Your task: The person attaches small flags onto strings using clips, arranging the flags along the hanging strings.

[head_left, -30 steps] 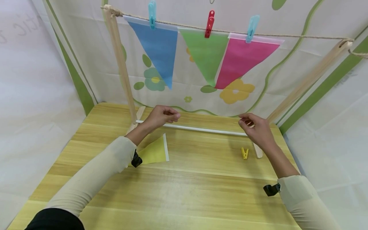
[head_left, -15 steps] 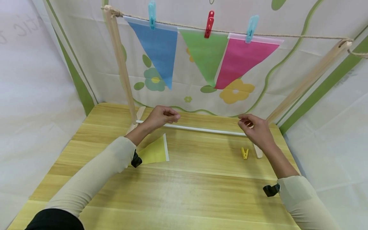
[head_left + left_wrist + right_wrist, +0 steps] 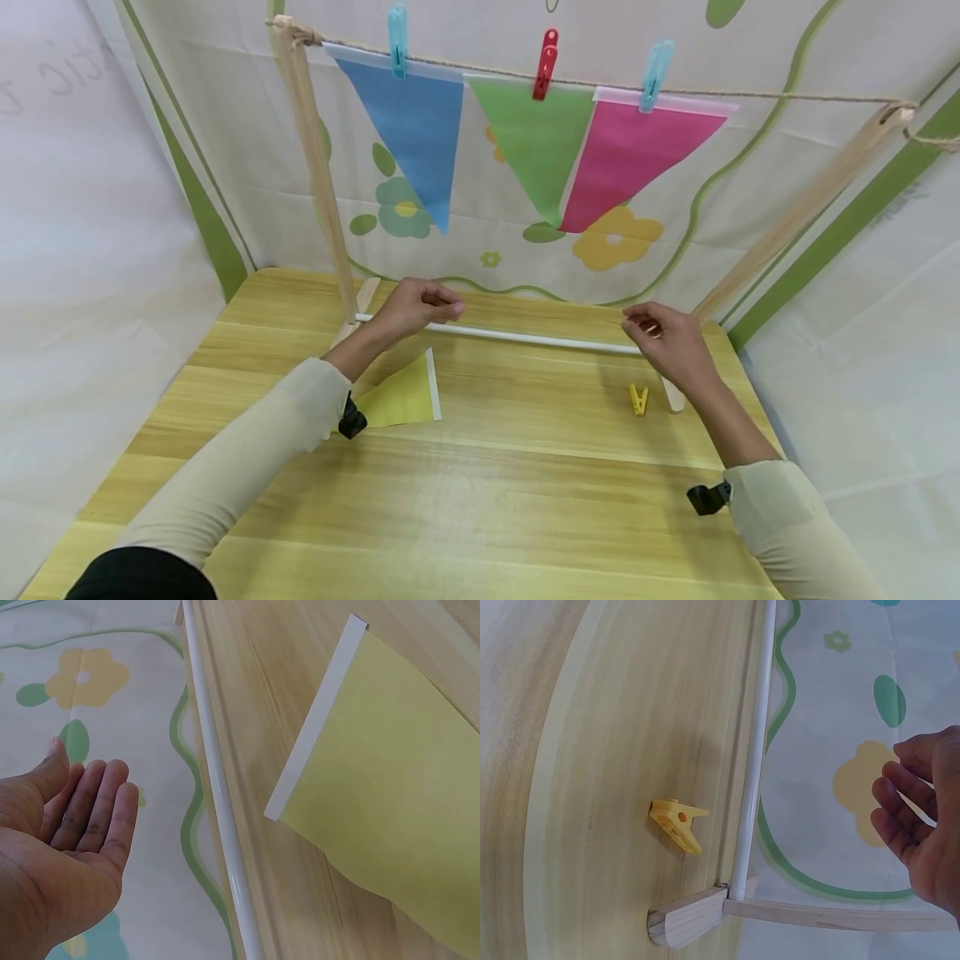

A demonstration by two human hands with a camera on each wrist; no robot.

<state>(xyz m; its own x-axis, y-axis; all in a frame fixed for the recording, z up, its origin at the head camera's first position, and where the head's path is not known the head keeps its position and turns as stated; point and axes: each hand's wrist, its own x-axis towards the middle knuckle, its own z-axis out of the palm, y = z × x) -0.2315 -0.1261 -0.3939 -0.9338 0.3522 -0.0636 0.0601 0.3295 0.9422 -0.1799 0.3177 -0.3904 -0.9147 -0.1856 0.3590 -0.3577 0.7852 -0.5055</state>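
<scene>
My left hand [image 3: 414, 309] hovers above the white rod [image 3: 517, 337], its fingers loosely bent around nothing. Below that wrist a yellow triangular flag [image 3: 390, 780] with a white top strip lies on the table, partly hidden by the sleeve in the head view. On the other side, my right hand [image 3: 671, 342] is raised near the right post, relaxed and without anything in it. A yellow clothespin [image 3: 676, 823] lies on the table below it. Blue [image 3: 420, 125], green [image 3: 536, 133] and pink [image 3: 641, 158] flags hang from the twine, each clipped by a clothespin.
Two wooden posts, left [image 3: 318, 167] and right [image 3: 810, 208], hold the twine [image 3: 757, 94], and the rod joins them low down. Wooden feet [image 3: 690, 919] rest on the table [image 3: 480, 500]. A printed cloth [image 3: 247, 108] stands behind and at the sides.
My left hand has shifted slightly left and down. The right hand is lowered very slightly. Flags, clothespins and frame stay where they were.
</scene>
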